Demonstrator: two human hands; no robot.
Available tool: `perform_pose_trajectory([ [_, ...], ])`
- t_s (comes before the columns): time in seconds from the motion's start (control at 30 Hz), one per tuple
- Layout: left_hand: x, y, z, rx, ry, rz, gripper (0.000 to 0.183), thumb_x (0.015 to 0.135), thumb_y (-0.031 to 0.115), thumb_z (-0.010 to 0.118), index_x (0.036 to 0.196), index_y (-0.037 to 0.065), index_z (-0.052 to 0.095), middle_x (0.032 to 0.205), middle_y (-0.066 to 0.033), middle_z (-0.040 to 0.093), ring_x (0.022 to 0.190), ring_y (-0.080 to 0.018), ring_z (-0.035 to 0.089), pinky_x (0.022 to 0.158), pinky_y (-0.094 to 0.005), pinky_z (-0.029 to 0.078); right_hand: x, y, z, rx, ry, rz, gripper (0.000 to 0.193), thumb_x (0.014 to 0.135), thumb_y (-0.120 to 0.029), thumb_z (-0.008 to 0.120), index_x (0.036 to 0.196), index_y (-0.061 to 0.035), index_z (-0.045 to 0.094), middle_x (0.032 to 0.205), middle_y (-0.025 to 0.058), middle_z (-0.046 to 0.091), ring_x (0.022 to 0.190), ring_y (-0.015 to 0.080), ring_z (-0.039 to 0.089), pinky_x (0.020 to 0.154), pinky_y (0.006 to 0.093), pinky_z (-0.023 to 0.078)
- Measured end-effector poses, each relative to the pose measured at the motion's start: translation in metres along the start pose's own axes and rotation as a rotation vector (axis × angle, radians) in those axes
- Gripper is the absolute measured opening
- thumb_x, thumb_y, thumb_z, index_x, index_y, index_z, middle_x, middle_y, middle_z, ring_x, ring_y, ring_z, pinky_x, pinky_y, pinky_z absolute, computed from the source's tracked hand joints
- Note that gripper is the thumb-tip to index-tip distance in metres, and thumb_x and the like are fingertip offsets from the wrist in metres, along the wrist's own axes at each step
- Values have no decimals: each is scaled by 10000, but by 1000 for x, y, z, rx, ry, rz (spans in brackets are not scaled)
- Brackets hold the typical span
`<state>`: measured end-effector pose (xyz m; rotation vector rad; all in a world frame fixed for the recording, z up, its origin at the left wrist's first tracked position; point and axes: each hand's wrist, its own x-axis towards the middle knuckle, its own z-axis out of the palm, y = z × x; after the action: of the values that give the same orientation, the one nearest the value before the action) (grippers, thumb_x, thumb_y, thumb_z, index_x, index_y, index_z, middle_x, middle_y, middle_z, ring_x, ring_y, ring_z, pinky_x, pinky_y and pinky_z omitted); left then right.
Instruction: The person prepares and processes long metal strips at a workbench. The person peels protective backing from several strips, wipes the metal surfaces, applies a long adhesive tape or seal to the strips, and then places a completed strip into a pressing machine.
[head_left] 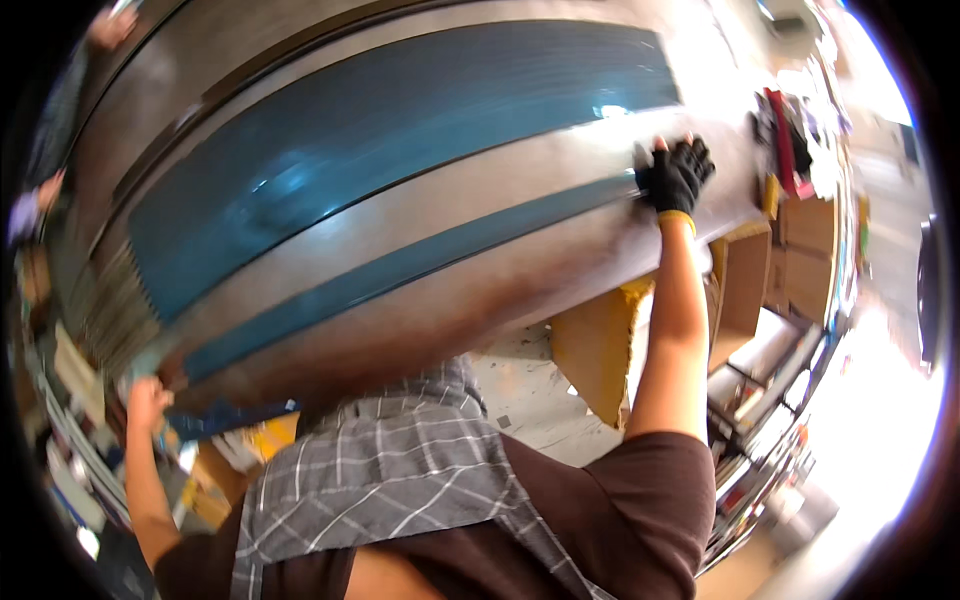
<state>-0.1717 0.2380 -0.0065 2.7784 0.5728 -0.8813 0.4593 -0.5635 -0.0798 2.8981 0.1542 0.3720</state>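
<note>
A long narrow blue strip [410, 262] lies across the near side of a worn metal-topped table [400, 205]. My right hand [680, 178], in a black fingerless glove with a yellow cuff, rests at the strip's right end with its fingers apart. At the strip's left end, by the table's edge, my bare left hand [148, 402] is closed; what its fingers hold, if anything, I cannot make out. Beyond the strip lies a wide blue sheet [420, 115], with light glaring off its surface. A fringe of thin pale strands [118, 300] runs along the sheet's left end.
Open cardboard boxes [600, 345] stand below the table's near edge. Shelving [760, 400] with assorted goods is on the right, beside hanging cloths [785, 145]. Another person's hand [112, 28] shows at the far left. A yellow box [270, 437] sits low at the left.
</note>
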Motion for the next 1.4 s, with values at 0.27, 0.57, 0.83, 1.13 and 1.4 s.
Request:
perform_pose_trajectory([
  [0.27,-20,43,9,-171,433,141,261,712,245,775,751,43,614,752,-101,562,786,-317,592,684,-421,485,-222,-272,-127,525,43,-597,914,894,-594,507,1502,1,174,1530,293,212,1432,473,156,1148,623,54],
  [0.57,-21,45,45,-285,834,238,253,690,186,787,760,47,588,768,-80,517,758,-291,537,676,-392,468,-421,-577,-257,1042,-84,-972,1158,727,-597,687,1507,7,80,1516,324,179,1431,481,152,1126,671,98],
  [0.83,-20,35,62,-443,1004,270,281,675,214,814,759,82,581,746,-50,481,733,-257,502,663,-376,451,-419,-595,-300,1232,-248,-921,567,777,-304,717,1220,5,543,1214,242,542,1192,422,478,980,470,409],
  [1.13,-18,33,66,-417,1031,275,307,667,194,829,779,92,562,751,-48,497,727,-259,512,645,-379,441,-360,-557,-318,632,-664,-695,239,786,-315,695,923,-120,689,998,133,649,942,350,645,785,432,525],
  [1.4,-18,31,68,-420,1020,277,309,671,215,823,771,88,561,757,-49,495,732,-259,512,652,-380,446,-349,-560,-312,593,-751,-731,259,829,-350,671,930,-112,689,1042,145,654,965,354,641,819,432,517],
])
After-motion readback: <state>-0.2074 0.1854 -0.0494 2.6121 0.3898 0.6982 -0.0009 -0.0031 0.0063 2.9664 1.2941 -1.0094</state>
